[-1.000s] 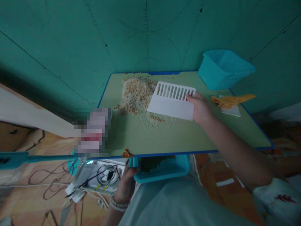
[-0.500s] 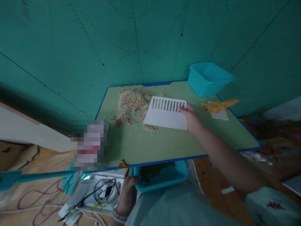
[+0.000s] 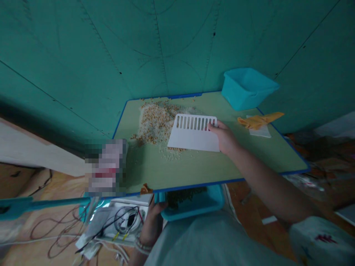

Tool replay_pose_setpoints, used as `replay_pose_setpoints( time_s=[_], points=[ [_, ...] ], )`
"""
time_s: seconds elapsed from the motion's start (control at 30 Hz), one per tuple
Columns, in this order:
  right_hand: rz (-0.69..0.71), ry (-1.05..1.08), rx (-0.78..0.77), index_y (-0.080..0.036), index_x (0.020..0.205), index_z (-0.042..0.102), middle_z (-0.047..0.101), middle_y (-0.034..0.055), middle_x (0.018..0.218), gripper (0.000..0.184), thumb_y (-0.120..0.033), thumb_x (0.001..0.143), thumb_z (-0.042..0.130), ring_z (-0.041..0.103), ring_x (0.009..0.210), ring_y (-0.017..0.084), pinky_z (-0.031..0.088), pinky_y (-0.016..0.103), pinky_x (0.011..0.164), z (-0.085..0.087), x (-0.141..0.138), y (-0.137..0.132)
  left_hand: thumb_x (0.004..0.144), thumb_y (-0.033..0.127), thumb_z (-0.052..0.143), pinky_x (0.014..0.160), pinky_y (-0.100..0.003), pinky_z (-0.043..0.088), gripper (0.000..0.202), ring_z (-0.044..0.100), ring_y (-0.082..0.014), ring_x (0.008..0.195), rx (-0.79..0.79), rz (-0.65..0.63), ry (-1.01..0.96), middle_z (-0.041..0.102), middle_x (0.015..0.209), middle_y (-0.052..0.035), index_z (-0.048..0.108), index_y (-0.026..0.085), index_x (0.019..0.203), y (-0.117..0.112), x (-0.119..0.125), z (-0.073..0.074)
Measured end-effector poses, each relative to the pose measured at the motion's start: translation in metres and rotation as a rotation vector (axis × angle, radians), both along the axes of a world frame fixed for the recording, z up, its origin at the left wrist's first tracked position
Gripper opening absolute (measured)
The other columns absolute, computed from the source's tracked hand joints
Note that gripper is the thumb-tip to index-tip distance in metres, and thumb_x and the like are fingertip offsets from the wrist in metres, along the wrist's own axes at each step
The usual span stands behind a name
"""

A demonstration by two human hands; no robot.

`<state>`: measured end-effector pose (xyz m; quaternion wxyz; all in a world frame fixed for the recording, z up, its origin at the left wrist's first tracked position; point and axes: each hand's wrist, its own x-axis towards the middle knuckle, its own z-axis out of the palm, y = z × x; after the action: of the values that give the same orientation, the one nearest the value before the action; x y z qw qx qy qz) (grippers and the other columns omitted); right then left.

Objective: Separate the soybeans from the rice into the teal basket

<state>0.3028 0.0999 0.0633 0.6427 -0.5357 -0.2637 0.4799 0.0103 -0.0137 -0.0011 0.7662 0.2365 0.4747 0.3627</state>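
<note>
A flat white plastic scraper [image 3: 194, 138] with a row of slots is gripped at its right end by my right hand [image 3: 225, 137]. Its left side lies over the edge of a spread of yellow beans [image 3: 156, 120] mixed with small pale grains [image 3: 170, 155]. Below the table's front edge, my left hand [image 3: 153, 218] grips the left end of a turquoise bin [image 3: 191, 213]. Dark green leafy-looking stuff [image 3: 180, 197] lies inside that bin, which is partly hidden under the table.
The blue-edged table [image 3: 191, 168] stands against a green wall. On it are a turquoise basket [image 3: 244, 92], an orange cloth [image 3: 257, 121] over white paper, a small brown scrap [image 3: 145, 189] and a blurred-out box [image 3: 108, 166]. Cables [image 3: 65, 229] trail on the floor.
The white scraper and my right hand have shifted slightly left within the view. My left hand stays on the bin; the view has tilted a little.
</note>
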Motion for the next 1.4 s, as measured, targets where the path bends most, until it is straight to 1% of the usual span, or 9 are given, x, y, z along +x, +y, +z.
replay_pose_setpoints(
  time_s=[0.17,0.3,0.47,0.57,0.7,0.9,1.0,1.2,1.4],
  points=[
    [0.012,-0.023,0.009,-0.023,0.074,0.056,0.06,-0.004,0.065,0.03,-0.039,0.058,0.075,0.056,0.061,0.016,0.042,0.032,0.063,-0.001,0.0,-0.001,0.065,0.024,0.069,0.088,-0.046,0.05,0.036,0.062,-0.0384,0.111,0.011,0.039,0.0,0.075,0.11,-0.0016,0.073,0.031,0.1,-0.001,0.005,0.01],
    [0.029,-0.018,0.018,-0.023,0.072,0.057,0.06,-0.0035,0.066,0.027,-0.037,0.058,0.076,0.055,0.062,0.015,0.041,0.031,0.063,0.0,0.0,-0.001,0.065,0.025,0.068,0.09,-0.048,0.049,0.041,0.062,-0.0393,0.111,0.015,0.041,-0.006,0.076,0.105,-0.0031,0.072,0.03,0.105,-0.002,0.004,0.009],
    [-0.018,-0.057,0.021,-0.024,0.076,0.057,0.06,-0.0031,0.067,0.028,-0.04,0.06,0.074,0.056,0.062,0.016,0.041,0.032,0.064,0.0,0.003,-0.001,0.065,0.028,0.068,0.088,-0.047,0.05,0.044,0.063,-0.0382,0.108,0.019,0.026,0.005,0.077,0.103,-0.0016,0.07,0.032,0.109,-0.002,0.004,0.007],
    [0.016,-0.084,0.016,-0.023,0.077,0.057,0.061,-0.0029,0.069,0.028,-0.039,0.061,0.074,0.056,0.063,0.017,0.041,0.032,0.064,0.0,0.003,-0.001,0.065,0.028,0.068,0.088,-0.046,0.05,0.045,0.063,-0.0378,0.108,0.022,0.014,-0.002,0.077,0.104,-0.0018,0.07,0.032,0.11,0.0,0.006,0.009],
    [0.077,-0.03,0.002,-0.023,0.076,0.058,0.06,-0.0032,0.067,0.027,-0.036,0.059,0.074,0.056,0.062,0.016,0.041,0.032,0.063,0.002,0.001,-0.002,0.063,0.025,0.067,0.09,-0.044,0.048,0.042,0.061,-0.0368,0.112,0.049,0.039,-0.016,0.077,0.103,-0.0003,0.072,0.032,0.104,0.001,0.01,0.011],
    [0.077,-0.051,0.005,-0.023,0.076,0.057,0.06,-0.0029,0.068,0.026,-0.038,0.061,0.073,0.055,0.061,0.016,0.04,0.032,0.063,0.002,0.0,-0.003,0.066,0.026,0.067,0.09,-0.045,0.049,0.025,0.06,-0.0373,0.114,0.03,0.05,-0.022,0.074,0.111,-0.0003,0.074,0.03,0.09,-0.001,0.006,-0.001],
    [0.124,-0.066,-0.002,-0.023,0.071,0.057,0.059,-0.0032,0.067,0.024,-0.037,0.061,0.073,0.053,0.06,0.015,0.039,0.031,0.062,0.003,-0.002,-0.005,0.066,0.025,0.065,0.089,-0.045,0.05,0.026,0.06,-0.0377,0.114,0.02,0.06,-0.01,0.074,0.111,-0.0017,0.073,0.028,0.09,-0.002,0.005,-0.006],
    [0.147,-0.046,-0.001,-0.022,0.068,0.057,0.058,-0.0033,0.065,0.022,-0.036,0.06,0.073,0.051,0.059,0.014,0.037,0.029,0.06,0.007,-0.005,-0.007,0.066,0.023,0.065,0.089,-0.045,0.049,0.036,0.062,-0.0376,0.111,0.038,0.044,-0.016,0.077,0.102,-0.0015,0.072,0.028,0.102,0.0,0.007,-0.001],
    [0.213,-0.027,0.005,-0.022,0.068,0.059,0.06,-0.003,0.064,0.02,-0.034,0.061,0.073,0.052,0.06,0.014,0.038,0.029,0.062,0.005,-0.007,-0.009,0.066,0.023,0.066,0.089,-0.044,0.049,0.039,0.062,-0.0367,0.111,0.015,0.045,-0.032,0.077,0.102,0.0005,0.071,0.031,0.104,0.0,0.008,0.0]
  ],
)
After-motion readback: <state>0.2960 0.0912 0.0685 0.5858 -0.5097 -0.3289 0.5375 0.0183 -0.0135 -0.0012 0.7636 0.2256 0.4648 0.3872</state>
